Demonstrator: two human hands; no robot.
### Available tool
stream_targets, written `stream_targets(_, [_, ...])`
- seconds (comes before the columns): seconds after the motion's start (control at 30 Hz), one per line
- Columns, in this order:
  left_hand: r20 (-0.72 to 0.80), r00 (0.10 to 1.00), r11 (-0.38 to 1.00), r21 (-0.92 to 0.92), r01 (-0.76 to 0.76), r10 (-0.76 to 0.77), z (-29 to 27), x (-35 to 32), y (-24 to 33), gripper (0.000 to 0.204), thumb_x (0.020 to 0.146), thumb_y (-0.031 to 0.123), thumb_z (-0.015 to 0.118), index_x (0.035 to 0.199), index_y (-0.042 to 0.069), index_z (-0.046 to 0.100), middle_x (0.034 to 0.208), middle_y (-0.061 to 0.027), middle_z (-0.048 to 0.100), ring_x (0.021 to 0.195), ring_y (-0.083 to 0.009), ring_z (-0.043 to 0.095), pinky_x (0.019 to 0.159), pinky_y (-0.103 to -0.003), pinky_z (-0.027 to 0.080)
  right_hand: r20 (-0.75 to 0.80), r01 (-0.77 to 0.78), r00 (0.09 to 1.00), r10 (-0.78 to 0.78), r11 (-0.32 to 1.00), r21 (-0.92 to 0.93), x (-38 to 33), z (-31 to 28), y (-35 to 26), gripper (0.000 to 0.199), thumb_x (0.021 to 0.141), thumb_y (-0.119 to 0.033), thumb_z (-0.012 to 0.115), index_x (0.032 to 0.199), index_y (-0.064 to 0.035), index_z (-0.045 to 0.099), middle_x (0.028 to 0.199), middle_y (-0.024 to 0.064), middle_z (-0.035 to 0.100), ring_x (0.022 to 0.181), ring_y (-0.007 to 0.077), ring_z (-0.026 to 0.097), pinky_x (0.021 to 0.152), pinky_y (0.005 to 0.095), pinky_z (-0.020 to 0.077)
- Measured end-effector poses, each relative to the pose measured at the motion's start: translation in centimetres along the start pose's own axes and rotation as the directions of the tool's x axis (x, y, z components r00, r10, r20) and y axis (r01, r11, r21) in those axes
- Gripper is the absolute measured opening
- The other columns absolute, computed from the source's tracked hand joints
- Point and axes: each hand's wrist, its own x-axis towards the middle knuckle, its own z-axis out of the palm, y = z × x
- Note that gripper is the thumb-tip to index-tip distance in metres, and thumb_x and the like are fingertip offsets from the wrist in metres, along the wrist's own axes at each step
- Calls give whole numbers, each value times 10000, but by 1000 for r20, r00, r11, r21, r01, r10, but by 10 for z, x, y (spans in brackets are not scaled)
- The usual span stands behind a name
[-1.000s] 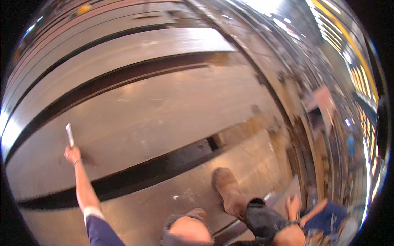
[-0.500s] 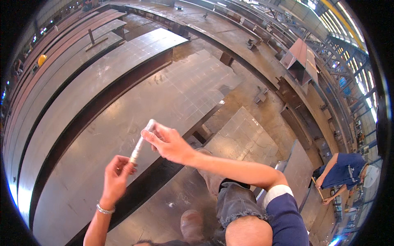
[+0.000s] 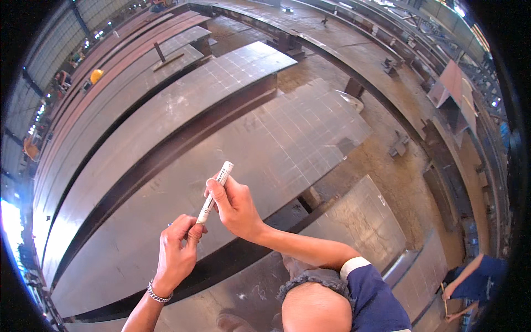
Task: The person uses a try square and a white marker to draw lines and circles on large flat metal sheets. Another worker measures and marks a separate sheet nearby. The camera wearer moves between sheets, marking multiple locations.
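A slim white marker pen (image 3: 214, 195) is held slantwise between my two hands, over a wide grey steel beam (image 3: 265, 141). My left hand (image 3: 180, 243), with a chain bracelet at the wrist, pinches its lower end. Higher up the barrel, my right hand (image 3: 237, 207) grips it between thumb and fingers, and the top end sticks out above the thumb. The tip at the lower end is hidden by my left fingers. Pale grid lines are drawn across the steel surface beyond my hands.
More long steel beams (image 3: 166, 102) lie side by side at the left, with dark gaps between them. Another marked plate (image 3: 359, 221) lies right of my hands. A co-worker in a dark blue shirt (image 3: 480, 279) holds a thin stick at the lower right. Farther back is a yellow helmet (image 3: 97, 76).
My view has swung, so the beams and the co-worker sit farther right and lower. Both hands still hold the marker pen, now seen more clearly, with its printed barrel facing me.
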Motion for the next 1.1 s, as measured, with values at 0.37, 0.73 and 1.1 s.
stream_targets(0.37, [776, 577, 506, -401, 763, -255, 14, 93, 65, 401, 1063, 377, 409, 954, 36, 589, 860, -10, 534, 769, -112, 473, 730, -271, 422, -149, -28, 978, 148, 795, 606, 77, -147, 12, 302, 1049, -327, 451, 951, -72, 580, 643, -16, 523, 461, 37, 407, 399, 208, 338])
stream_targets(0.73, [333, 492, 503, -59, 862, -804, -44, 18, -80, 406, 1025, 391, 478, 862, 35, 585, 742, -81, 613, 666, -178, 587, 654, -319, 482, -809, -10, 582, -77, 995, -101, 56, -410, 84, 141, 976, -150, 600, 1052, -76, 508, 733, -3, 545, 572, 68, 524, 442, 213, 415])
stream_targets(1.1, [473, 357, 282, -225, 933, -805, 42, 7, -125, 395, 982, 471, 553, 935, 91, 650, 856, -24, 626, 795, -136, 578, 740, -289, 471, -716, -404, 639, -281, 669, -624, 37, -510, 150, 159, 939, -177, 639, 960, -21, 660, 729, 49, 662, 627, 101, 619, 585, 271, 493])
